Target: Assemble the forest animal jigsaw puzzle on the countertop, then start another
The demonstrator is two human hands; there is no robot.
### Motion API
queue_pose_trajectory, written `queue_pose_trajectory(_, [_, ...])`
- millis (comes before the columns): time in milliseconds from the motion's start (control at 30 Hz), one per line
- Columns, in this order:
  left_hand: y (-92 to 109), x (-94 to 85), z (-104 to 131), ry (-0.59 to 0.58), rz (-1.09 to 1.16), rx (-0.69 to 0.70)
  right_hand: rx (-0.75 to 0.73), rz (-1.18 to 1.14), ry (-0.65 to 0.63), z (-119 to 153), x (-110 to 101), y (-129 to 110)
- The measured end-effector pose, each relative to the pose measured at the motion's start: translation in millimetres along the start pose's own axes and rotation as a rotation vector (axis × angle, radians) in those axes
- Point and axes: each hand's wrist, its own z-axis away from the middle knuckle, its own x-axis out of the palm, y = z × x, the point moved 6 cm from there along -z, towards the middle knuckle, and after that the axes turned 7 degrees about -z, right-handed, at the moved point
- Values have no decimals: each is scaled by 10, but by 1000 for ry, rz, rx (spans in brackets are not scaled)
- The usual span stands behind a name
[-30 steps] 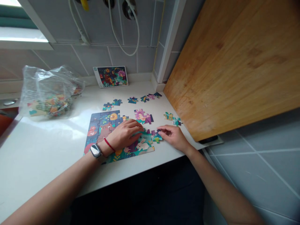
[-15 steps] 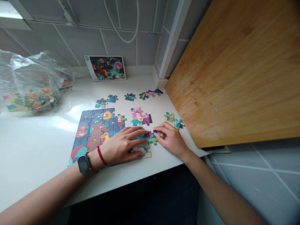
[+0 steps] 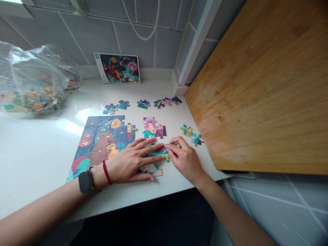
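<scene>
At centre, the person's spread left hand (image 3: 130, 160) presses the flat, multicoloured cardboard puzzle (image 3: 93, 143); the right hand (image 3: 186, 159) pinches a purple-and-green jigsaw piece (image 3: 166, 157).

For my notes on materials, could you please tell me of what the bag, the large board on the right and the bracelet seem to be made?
Bag: thin, glossy clear plastic; it crinkles, shines and shows its contents.
Board: wood or wood-look panel, satin finish; grain and knots show.
Bracelet: probably red cord, matte; too small to tell the fibre.
</scene>
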Motion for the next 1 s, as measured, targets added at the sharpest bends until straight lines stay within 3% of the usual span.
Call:
queue_pose_trajectory(500, [-9, 28, 14, -19, -51, -10, -83, 21, -191, 16, -32, -60])
queue_pose_trajectory(1000, [-33, -32, 19, 40, 10, 11, -65, 113, -205, 32, -35, -102])
